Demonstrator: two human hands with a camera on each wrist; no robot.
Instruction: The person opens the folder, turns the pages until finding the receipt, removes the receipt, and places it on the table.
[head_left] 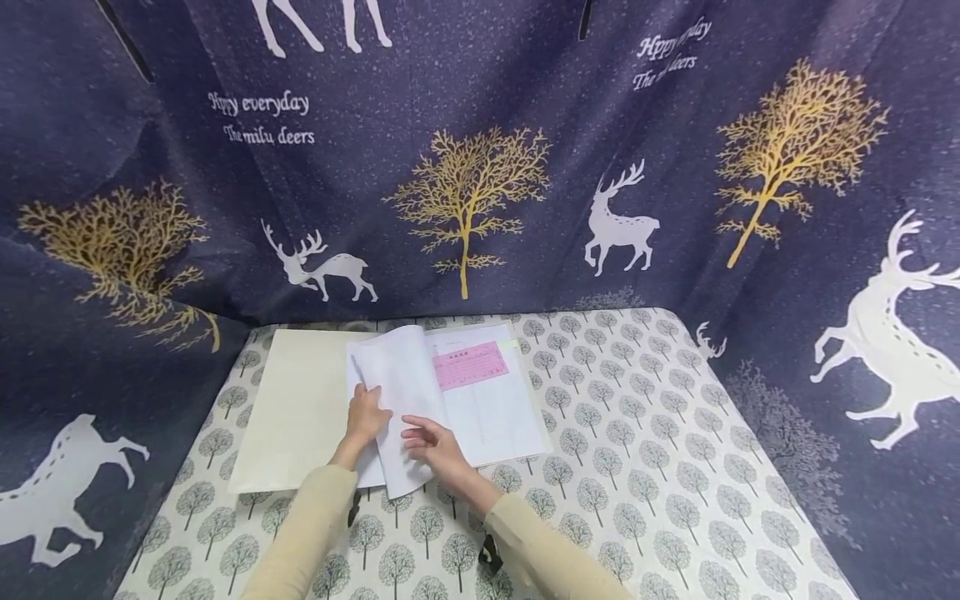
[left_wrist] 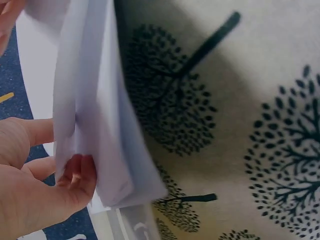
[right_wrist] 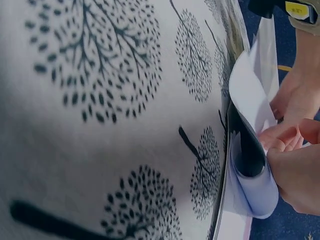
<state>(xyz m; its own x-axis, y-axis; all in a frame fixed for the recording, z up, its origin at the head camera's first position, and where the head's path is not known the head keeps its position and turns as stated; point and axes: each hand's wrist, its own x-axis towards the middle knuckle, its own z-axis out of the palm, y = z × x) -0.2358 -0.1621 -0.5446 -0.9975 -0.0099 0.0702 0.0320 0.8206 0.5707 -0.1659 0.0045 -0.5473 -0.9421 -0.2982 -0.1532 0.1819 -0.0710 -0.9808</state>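
Note:
A cream folder [head_left: 292,417] lies open on the table with white sheets [head_left: 401,375] turned partway over toward its left cover. My left hand [head_left: 365,417] pinches the left edge of the turned sheets; in the left wrist view the thumb and fingers of the left hand [left_wrist: 55,185] are on either side of the paper's edge. Over the right part of the same sheets is my right hand [head_left: 435,450], fingers loosely bent and spread. In the right wrist view the right hand [right_wrist: 297,170] is against the curved fold of the paper [right_wrist: 250,110].
On the folder's right side, a pink printed slip [head_left: 472,367] lies on a white page [head_left: 495,421]. The tablecloth [head_left: 637,467] has a tree pattern. A dark blue curtain [head_left: 525,225] with deer and trees stands behind and at both sides.

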